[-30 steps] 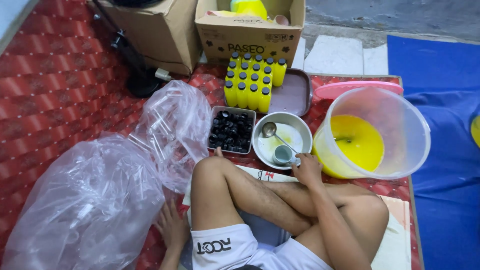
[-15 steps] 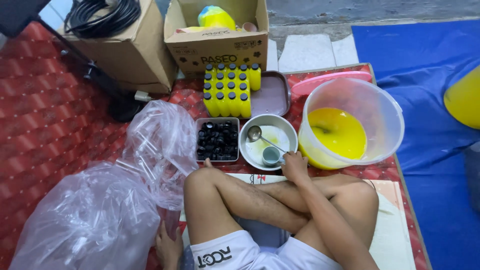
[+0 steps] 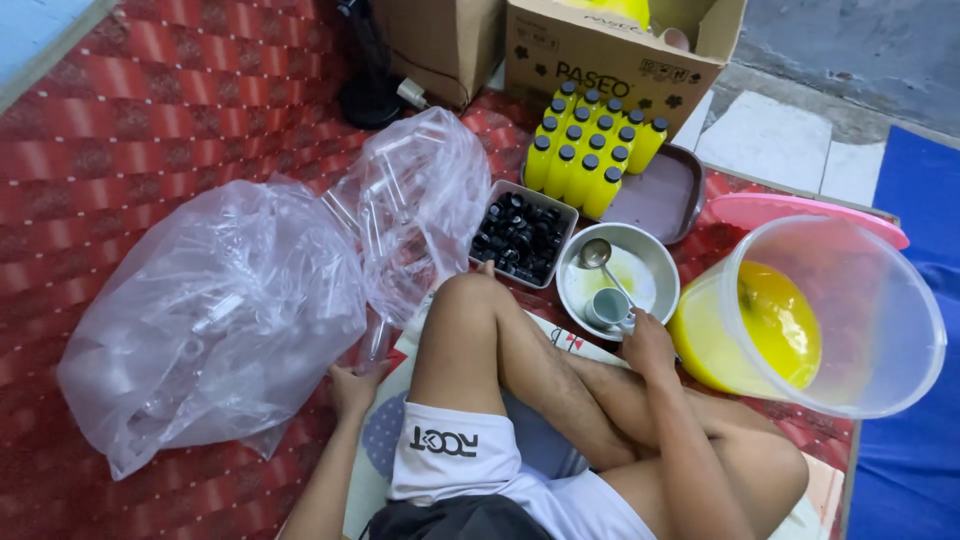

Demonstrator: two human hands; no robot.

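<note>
I sit cross-legged on a red patterned carpet. My left hand [image 3: 355, 385] grips the neck of an empty clear plastic bottle [image 3: 376, 340] at the mouth of a big clear plastic bag [image 3: 215, 310] holding several such bottles. My right hand [image 3: 648, 342] rests at the near rim of a round metal bowl [image 3: 650, 262], touching a small cup [image 3: 606, 307] that stands inside it. A metal ladle [image 3: 597, 256] lies in the bowl too. Whether the right hand grips the cup is not visible.
A grey tub of black caps [image 3: 521, 232] sits left of the bowl. Behind it a tray [image 3: 660, 198] carries several filled yellow bottles [image 3: 588, 150]. A large clear bucket of yellow liquid [image 3: 800, 320] stands right, a pink lid [image 3: 800, 212] behind it, cardboard boxes [image 3: 610, 60] further back.
The view has swung left and tilted, bringing the bag to the centre. My left hand has moved from the carpet beside my thigh up onto a bottle at the bag's mouth. My right hand stays by the cup.
</note>
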